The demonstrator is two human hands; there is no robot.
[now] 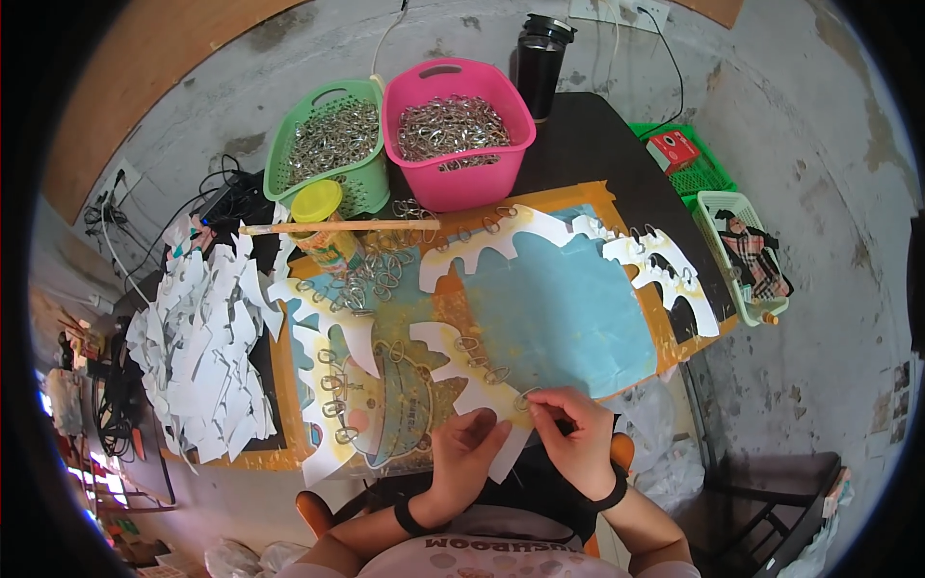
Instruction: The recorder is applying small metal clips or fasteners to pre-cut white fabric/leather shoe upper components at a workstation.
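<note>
In front of me lies a white scalloped paper strip [453,358] with yellowish smears and several metal rings [479,358] set along it. My left hand [464,455] is at the strip's near end, fingers curled and closed on its edge. Close beside it, my right hand [576,438] pinches a metal ring [525,399] against the strip, thumb and forefinger together; the fingertips partly hide that ring. More scalloped strips with rings lie at the left [326,409], at the back [501,236] and at the right [665,270]. A loose heap of rings [356,284] sits at the back left.
A green basket [364,178] and a pink basket [453,183], both full of rings, stand at the back. Nearby are a yellow-lidded jar [316,202] with a stick [337,227] across it, and a black tumbler [541,72]. White paper pieces [207,356] are piled left.
</note>
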